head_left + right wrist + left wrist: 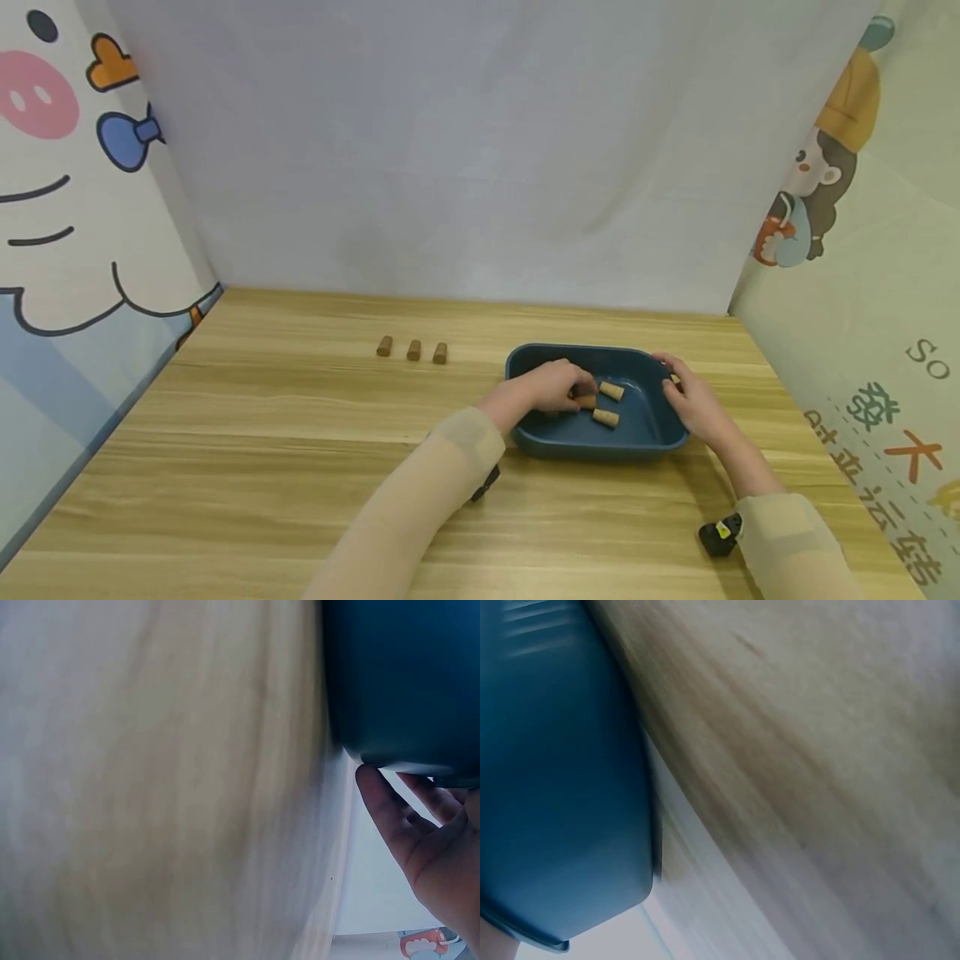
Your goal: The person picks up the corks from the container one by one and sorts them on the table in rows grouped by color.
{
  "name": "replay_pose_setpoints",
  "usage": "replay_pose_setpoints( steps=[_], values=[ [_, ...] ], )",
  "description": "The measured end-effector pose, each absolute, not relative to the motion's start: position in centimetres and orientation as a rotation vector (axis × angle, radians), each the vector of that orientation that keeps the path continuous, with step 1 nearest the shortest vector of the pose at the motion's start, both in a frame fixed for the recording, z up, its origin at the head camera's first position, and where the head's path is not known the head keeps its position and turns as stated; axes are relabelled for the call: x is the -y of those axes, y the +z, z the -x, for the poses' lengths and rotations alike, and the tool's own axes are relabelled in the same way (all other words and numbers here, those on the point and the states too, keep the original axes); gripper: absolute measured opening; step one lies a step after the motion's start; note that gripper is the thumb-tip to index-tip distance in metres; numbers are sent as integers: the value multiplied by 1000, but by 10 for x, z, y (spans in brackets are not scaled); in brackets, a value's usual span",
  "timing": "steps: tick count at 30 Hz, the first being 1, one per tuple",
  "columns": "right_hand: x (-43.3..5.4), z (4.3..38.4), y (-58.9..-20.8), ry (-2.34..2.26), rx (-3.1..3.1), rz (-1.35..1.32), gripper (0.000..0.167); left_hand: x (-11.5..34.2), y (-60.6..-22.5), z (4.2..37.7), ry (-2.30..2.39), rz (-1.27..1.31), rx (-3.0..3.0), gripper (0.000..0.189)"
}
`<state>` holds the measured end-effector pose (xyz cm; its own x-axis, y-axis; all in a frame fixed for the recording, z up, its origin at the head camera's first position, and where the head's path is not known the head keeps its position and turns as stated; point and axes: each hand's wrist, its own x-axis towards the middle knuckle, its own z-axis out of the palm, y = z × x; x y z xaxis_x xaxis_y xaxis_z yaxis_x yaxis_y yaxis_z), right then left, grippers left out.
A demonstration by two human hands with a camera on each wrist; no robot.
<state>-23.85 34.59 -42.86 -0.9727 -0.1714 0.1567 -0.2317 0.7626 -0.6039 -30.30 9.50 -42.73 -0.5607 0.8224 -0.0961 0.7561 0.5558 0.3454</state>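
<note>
A dark blue plastic basin [600, 452] stands on the table, with several cork stoppers inside. My left hand [549, 387] reaches over its left end, fingers bent down around a darker brown cork stopper [586, 402]. Two paler corks, an upper cork [612, 390] and a lower cork [606, 417], lie just right of the fingers. The hand hides part of the basin's floor. At the basin's right end my right hand [693, 404] grips the rim; in the right wrist view its fingers [386, 810] lie against the outer wall. The left wrist view shows mostly the basin's outside.
Three brown tapered corks [414, 350] stand in a row on the wooden table [262, 442], left of the basin. A pale curtain [450, 150] hangs behind the table, and printed cloths flank both sides.
</note>
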Motion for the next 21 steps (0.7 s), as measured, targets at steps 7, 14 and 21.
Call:
replay_pose_setpoints(
  steps=[7, 14, 21],
  values=[
    [-344, 237, -428, 1007, 2871, -327, 42, -92, -426, 303, 438, -1372, -2565, 39],
    [-343, 236, -427, 1009, 2867, -332, 42, -83, -419, 303, 658, -1347, -2524, 38],
    [-343, 234, -425, 1019, 2868, -330, 41, -73, -412, 303, 832, -1370, -2469, 38]
  ],
)
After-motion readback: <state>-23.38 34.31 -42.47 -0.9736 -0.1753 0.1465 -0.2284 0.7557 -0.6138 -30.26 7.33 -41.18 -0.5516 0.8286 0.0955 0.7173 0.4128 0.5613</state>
